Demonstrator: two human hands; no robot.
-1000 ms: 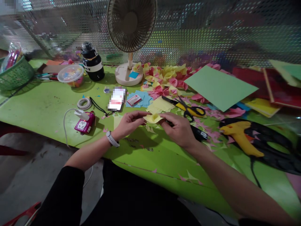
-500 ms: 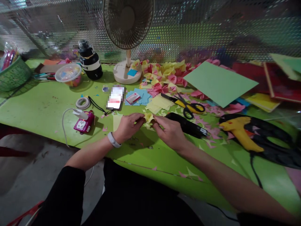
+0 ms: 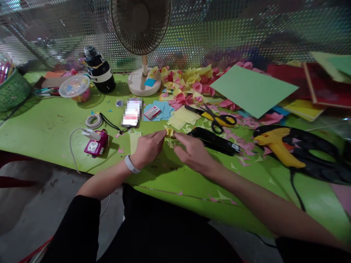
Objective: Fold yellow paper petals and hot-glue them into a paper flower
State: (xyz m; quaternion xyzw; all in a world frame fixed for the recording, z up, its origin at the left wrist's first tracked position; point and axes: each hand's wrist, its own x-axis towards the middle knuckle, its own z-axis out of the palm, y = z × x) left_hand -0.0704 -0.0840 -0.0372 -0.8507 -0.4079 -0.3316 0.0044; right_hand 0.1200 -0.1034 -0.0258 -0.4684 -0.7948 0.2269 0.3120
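A small curled piece of yellow paper (image 3: pixel 170 132) is pinched at the fingertips of my left hand (image 3: pixel 149 149), which wears a pale wristband. My right hand (image 3: pixel 193 151) is just to its right, with thumb and fingers apart. Its index fingertip reaches close to the paper; whether it touches I cannot tell. Yellow paper scraps (image 3: pixel 170 143) lie beneath the fingers. A black stapler-like tool (image 3: pixel 216 141) rests beside my right hand, and a stack of yellow paper squares (image 3: pixel 182 117) lies beyond both hands.
Scissors (image 3: pixel 219 122) lie behind the black tool. At right is a yellow glue gun (image 3: pixel 282 148) with a trailing cord. A fan (image 3: pixel 144 82), bottle (image 3: pixel 102 75) and heaped paper petals (image 3: pixel 197 82) stand at the back. A pink power adapter (image 3: pixel 95 144) and phone (image 3: pixel 132 112) are at left.
My right thumb and fingers have spread and come away from the yellow paper. My left hand still holds it. The whole view has shifted slightly.
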